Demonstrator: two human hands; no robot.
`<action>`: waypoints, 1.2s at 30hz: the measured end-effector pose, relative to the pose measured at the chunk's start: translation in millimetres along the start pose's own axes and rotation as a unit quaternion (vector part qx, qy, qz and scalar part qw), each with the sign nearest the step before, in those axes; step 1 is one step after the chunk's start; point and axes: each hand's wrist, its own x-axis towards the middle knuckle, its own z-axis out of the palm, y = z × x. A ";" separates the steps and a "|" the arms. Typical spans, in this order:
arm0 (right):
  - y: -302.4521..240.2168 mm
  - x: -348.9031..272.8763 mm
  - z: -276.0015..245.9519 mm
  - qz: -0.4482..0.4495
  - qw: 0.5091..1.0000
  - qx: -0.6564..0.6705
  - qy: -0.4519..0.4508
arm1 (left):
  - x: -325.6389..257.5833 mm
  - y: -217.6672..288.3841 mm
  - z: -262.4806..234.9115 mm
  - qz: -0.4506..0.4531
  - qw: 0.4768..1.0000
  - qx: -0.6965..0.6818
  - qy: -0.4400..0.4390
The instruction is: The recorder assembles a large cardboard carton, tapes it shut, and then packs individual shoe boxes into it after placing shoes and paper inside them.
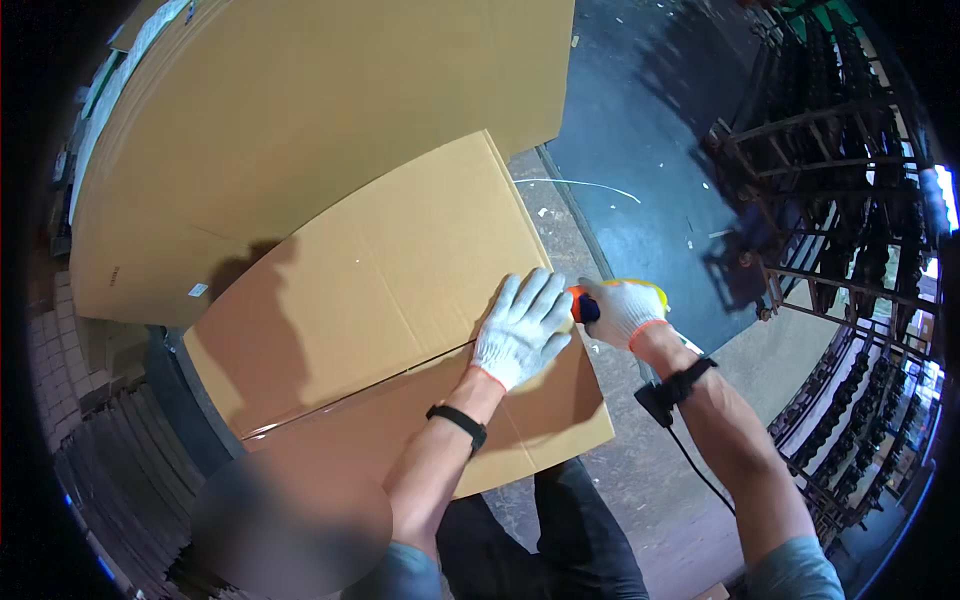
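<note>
A large brown cardboard box lies in front of me, its two flaps meeting at a seam. My left hand, in a white knit glove, is pressed flat on the box near the right end of the seam, fingers stretched out. Just off the box's right edge, my gloved right hand is closed around what looks like a tape dispenser, with orange, dark blue and yellow parts showing. The hand hides most of it. Shiny clear tape shows at the seam's left end.
A bigger flat cardboard piece stands behind the box. Metal racks with rows of dark parts line the right side. A dark mat covers the floor, and a thin white strip lies across its edge.
</note>
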 end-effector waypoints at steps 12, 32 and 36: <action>-71.9 -179.9 -10.5 0.156 0.728 0.621 0.243 | 60.8 8.6 3.9 0.117 0.949 0.113 -0.269; -387.9 -177.1 73.5 0.093 0.781 0.604 0.130 | -222.4 -118.6 -196.0 -0.269 0.835 -0.445 -0.176; -405.1 -200.2 101.2 0.163 0.779 0.603 0.056 | -198.1 -193.8 -183.2 -0.285 0.901 -0.314 -0.094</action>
